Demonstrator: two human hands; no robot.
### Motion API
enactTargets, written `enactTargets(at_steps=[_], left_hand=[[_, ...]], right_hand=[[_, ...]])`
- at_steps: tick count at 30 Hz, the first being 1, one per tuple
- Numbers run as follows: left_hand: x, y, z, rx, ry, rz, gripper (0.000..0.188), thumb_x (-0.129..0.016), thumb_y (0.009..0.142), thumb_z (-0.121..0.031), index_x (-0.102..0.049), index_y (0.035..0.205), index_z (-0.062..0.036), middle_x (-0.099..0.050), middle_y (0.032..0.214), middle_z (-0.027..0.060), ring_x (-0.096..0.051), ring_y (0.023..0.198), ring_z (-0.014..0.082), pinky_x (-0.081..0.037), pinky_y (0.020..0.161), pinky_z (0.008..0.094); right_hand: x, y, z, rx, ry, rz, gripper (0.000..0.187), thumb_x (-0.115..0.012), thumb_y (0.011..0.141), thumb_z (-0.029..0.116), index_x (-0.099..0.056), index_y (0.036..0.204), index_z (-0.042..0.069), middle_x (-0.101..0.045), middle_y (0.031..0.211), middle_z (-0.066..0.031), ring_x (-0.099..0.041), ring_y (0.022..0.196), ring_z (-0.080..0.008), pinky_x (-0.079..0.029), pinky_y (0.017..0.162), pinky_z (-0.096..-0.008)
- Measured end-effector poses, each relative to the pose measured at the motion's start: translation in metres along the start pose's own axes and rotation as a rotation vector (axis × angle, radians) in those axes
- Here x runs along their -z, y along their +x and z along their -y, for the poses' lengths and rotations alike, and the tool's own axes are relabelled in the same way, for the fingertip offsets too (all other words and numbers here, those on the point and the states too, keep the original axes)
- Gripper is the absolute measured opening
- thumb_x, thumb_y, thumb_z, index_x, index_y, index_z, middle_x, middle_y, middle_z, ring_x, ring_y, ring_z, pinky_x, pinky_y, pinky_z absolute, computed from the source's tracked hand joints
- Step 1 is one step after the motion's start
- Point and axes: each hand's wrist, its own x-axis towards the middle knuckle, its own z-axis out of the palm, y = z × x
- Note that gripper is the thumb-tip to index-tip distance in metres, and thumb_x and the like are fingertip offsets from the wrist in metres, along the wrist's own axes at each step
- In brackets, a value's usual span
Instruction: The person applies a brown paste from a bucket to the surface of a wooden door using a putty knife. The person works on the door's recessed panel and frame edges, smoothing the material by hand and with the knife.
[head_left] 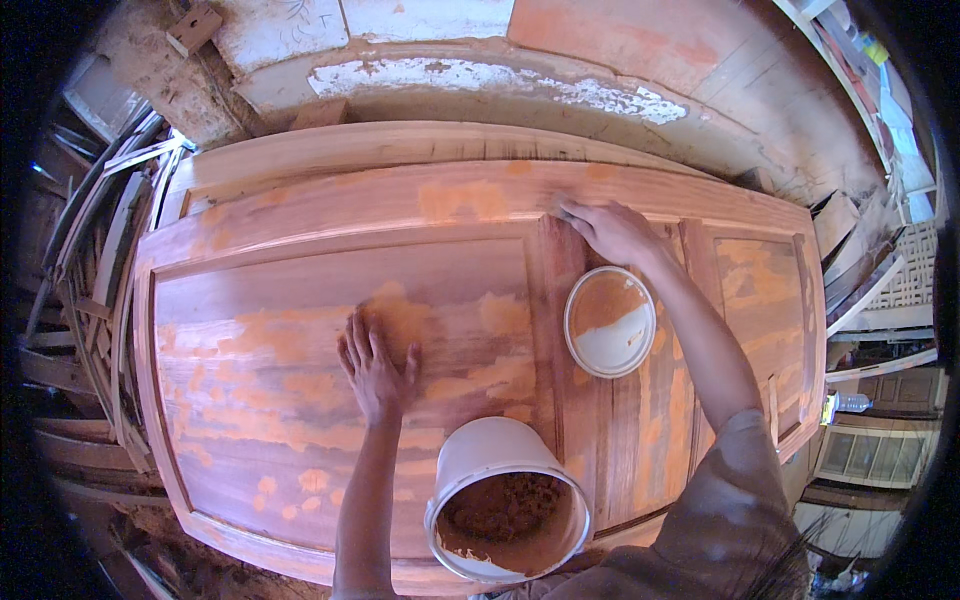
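Observation:
A wooden panelled door [300, 270] lies flat in front of me, its panels and frame smeared with patches of orange filler. My left hand [378, 370] rests flat on the large left panel, fingers spread, holding nothing. At the far frame rail, my right hand [608, 230] is closed, with its fingertips down on the wood; what they grip is blurred and too small to name. Just below that hand lies a round white lid [610, 322], partly coated with orange filler. Nearest me, a white bucket [505, 445] is tipped on the door, its mouth toward me and orange-brown filler inside.
Another wooden board [370, 143] lies along the door's far edge. Wood strips [115, 235] are heaped on the left. Beyond stands a dusty wall [440, 50] with peeling white paint. On the right are more scrap pieces and a clear plastic bottle [853, 403].

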Motion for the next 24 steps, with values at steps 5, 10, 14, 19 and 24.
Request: enactTargets(at_steps=[5, 10, 14, 19, 24], left_hand=[[-0.005, 0.0, -0.003, -0.02, -0.007, 0.022, 0.075, -0.056, 0.089, -0.051, -0.038, 0.146, -0.0042, -0.03, 0.156, 0.0178, -0.023, 0.148, 0.0317, -0.014, 0.121, 0.0512], [-0.006, 0.001, -0.002, -0.016, -0.044, -0.04, 0.075, -0.058, 0.088, -0.049, -0.04, 0.144, -0.0034, -0.031, 0.156, 0.018, -0.024, 0.147, 0.0331, -0.016, 0.12, 0.0526], [-0.002, 0.0, 0.0, -0.023, -0.025, -0.026, 0.075, -0.059, 0.088, -0.049, -0.041, 0.144, -0.0027, -0.032, 0.155, 0.0182, -0.026, 0.146, 0.0337, -0.016, 0.119, 0.0527], [-0.004, 0.001, -0.004, -0.049, -0.038, -0.053, 0.076, -0.059, 0.088, -0.05, -0.04, 0.144, -0.0018, -0.032, 0.155, 0.0188, -0.027, 0.145, 0.0341, -0.017, 0.119, 0.0528], [-0.005, 0.0, -0.003, -0.056, -0.024, -0.054, 0.076, -0.058, 0.088, -0.051, -0.039, 0.146, -0.0041, -0.032, 0.155, 0.0187, -0.027, 0.145, 0.0342, -0.017, 0.119, 0.0528]], right_hand=[[0.009, 0.021, -0.016, -0.036, -0.22, 0.197, 0.036, -0.047, 0.1, 0.027, -0.057, 0.135, 0.024, -0.067, 0.116, -0.0165, -0.063, 0.105, -0.0383, -0.051, 0.091, -0.0503], [0.01, 0.013, -0.035, 0.002, -0.214, 0.353, 0.038, -0.048, 0.099, 0.026, -0.057, 0.136, 0.022, -0.066, 0.121, -0.016, -0.063, 0.106, -0.038, -0.05, 0.093, -0.0489], [-0.044, -0.023, -0.004, -0.165, 0.011, 0.033, 0.04, -0.045, 0.1, 0.024, -0.054, 0.138, 0.016, -0.066, 0.115, -0.0214, -0.064, 0.102, -0.0407, -0.05, 0.092, -0.0507], [-0.093, -0.011, 0.017, -0.279, 0.067, -0.272, 0.042, -0.044, 0.1, 0.024, -0.052, 0.14, 0.014, -0.069, 0.097, -0.0229, -0.067, 0.087, -0.0429, -0.054, 0.08, -0.053], [-0.077, -0.019, 0.024, -0.345, 0.05, -0.156, 0.04, -0.046, 0.098, 0.022, -0.056, 0.136, 0.015, -0.069, 0.096, -0.0243, -0.066, 0.087, -0.0431, -0.053, 0.08, -0.0546]])
